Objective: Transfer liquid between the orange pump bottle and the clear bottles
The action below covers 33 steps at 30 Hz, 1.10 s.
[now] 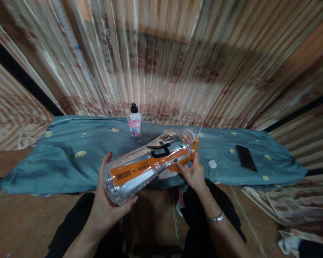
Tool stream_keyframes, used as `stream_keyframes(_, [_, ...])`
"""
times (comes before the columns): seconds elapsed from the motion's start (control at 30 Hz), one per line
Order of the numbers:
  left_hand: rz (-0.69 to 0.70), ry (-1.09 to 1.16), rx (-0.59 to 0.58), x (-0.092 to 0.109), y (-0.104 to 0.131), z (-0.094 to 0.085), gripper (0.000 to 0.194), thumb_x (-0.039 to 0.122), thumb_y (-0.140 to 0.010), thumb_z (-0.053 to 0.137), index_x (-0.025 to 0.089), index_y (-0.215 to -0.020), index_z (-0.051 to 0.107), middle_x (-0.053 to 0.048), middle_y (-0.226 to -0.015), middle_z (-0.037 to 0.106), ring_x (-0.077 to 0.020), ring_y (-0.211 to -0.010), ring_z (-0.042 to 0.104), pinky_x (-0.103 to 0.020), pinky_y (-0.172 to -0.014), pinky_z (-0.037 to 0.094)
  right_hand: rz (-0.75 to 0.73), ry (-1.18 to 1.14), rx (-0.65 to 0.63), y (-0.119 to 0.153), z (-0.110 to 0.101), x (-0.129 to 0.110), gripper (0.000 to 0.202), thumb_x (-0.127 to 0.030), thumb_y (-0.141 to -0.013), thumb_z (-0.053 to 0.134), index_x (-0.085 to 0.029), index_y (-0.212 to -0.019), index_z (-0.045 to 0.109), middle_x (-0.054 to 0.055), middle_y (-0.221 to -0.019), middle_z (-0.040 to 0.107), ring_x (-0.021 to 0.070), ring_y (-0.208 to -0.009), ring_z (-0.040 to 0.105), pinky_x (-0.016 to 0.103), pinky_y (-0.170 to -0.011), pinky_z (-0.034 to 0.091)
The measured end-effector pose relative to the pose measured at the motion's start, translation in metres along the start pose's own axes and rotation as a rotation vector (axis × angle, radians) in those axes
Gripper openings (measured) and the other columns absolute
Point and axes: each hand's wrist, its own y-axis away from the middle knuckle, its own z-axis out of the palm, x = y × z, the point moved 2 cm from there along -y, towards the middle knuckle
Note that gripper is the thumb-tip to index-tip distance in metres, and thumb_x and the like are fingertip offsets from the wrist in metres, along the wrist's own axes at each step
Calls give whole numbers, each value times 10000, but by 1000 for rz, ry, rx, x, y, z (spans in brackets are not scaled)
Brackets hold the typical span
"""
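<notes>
A large clear plastic bottle (148, 161) with an orange, silver and black label is tilted above the cloth, its open neck toward the upper right. Around its base at the lower left, my left hand (110, 204) is wrapped. Near the neck, my right hand (192, 172) holds an orange item (194, 152) against the bottle's side; its exact shape is partly hidden by the bottle and fingers. A thin pale stick or straw (200, 129) rises beside the neck. Under the bottle lies something white and scalloped (168, 174), partly covered.
A small clear bottle (135, 123) with a black cap and pink label stands behind on the blue-green cloth (97, 154). To the right lie a white round cap (212, 164) and a black phone (246, 158). Pleated curtains (164, 64) hang behind. A shoe (288, 245) shows at lower right.
</notes>
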Motion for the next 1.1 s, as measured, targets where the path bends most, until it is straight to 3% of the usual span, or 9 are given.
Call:
stream_keyframes(0.27, [1, -26, -6, 1, 0, 0, 1233, 358, -570, 991, 210, -1630, 378, -160, -1308, 765, -383, -1134, 786, -477, -948, 688, -30, -10, 24, 0, 1, 3, 812, -669, -805, 747, -200, -1434, 537, 146, -1206, 805, 370, -1069, 796, 489, -915, 639])
stream_keyframes(0.5, [139, -135, -4, -10, -6, -4, 946, 377, -589, 953, 184, -1434, 574, -159, -1258, 782, -390, -1130, 789, -503, -961, 676, -32, -31, 20, 0, 1, 4, 852, -691, -792, 751, -165, -1428, 543, 168, -1177, 809, 382, -1037, 803, 506, -902, 647])
stream_keyframes(0.63, [164, -166, -24, -20, -8, -8, 939, 416, -623, 926, 183, -1445, 538, -157, -1250, 789, -374, -1126, 794, -508, -992, 658, -20, -20, 27, 0, 2, 5, 821, -683, -787, 761, -178, -1403, 566, 165, -1184, 809, 389, -1036, 802, 512, -892, 647])
stream_keyframes(0.9, [291, -255, -44, -10, -13, -6, 841, 347, -629, 867, 170, -1375, 521, -157, -1152, 812, -362, -1029, 820, -481, -890, 688, -27, -40, 37, 0, 3, 6, 913, -732, -778, 751, -162, -1459, 534, 178, -1232, 800, 393, -1096, 791, 519, -941, 635])
stream_keyframes(1.1, [336, -269, -49, -17, -13, -7, 845, 386, -644, 879, 186, -1385, 525, -148, -1166, 803, -356, -1033, 815, -494, -912, 678, -10, -38, 33, 0, 2, 4, 942, -759, -765, 747, -162, -1461, 531, 188, -1232, 795, 404, -1083, 789, 518, -898, 643])
